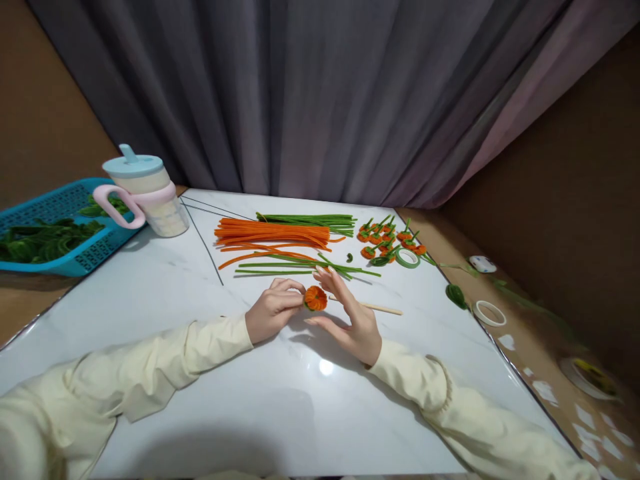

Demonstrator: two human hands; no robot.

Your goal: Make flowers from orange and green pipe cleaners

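Note:
A small round orange pipe-cleaner coil (315,298) sits between my two hands just above the white marble table (200,373). My left hand (273,309) is curled, its fingertips pinching the coil's left side. My right hand (347,313) has its fingers stretched out, the fingertips touching the coil's right side. A thin wooden stick (380,307) runs out to the right from behind my right hand. Behind the hands lie a bundle of orange pipe cleaners (273,234), loose green pipe cleaners (310,265) and a second green bundle (307,219).
Several finished orange flowers on green stems (387,239) lie at the back right beside a green tape roll (408,259). A white tape roll (490,313) is near the right edge. A handled sippy cup (147,193) and a blue basket of leaves (50,230) stand at the left.

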